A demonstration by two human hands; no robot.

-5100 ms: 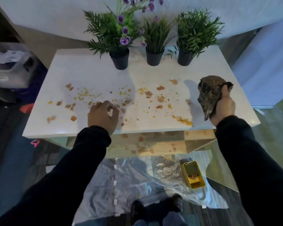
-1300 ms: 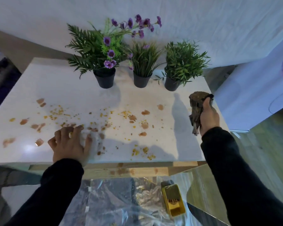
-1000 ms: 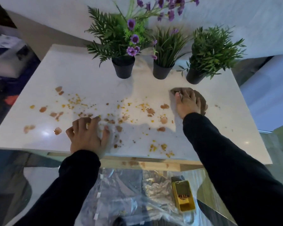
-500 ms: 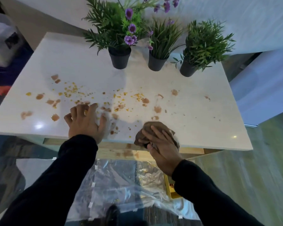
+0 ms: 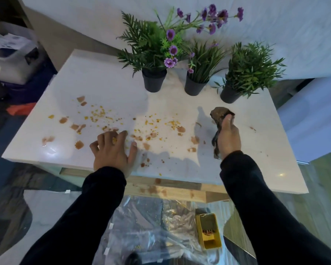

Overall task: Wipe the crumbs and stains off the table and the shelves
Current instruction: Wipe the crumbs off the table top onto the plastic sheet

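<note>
A person leans over a soiled white worktop (image 5: 107, 88), cloth raised.

Nearest, on floor plastic (image 5: 141, 222), a yellow tub (image 5: 208, 234) holds something dark I cannot identify. A wooden shelf (image 5: 172, 190) under the worktop edge shows brown stains. The left hand (image 5: 114, 150) rests on the worktop, fingers spread and bent, gripping nothing. The right hand (image 5: 227, 136) grips a bunched brown cloth (image 5: 219, 116), apparently lifted off the surface. Crumbs (image 5: 98, 113) and stains (image 5: 78, 144) lie to its left, a band running left to right; the cloth hand is nearer its right end. Beyond, three pots (image 5: 154, 80) hold plants.
</note>
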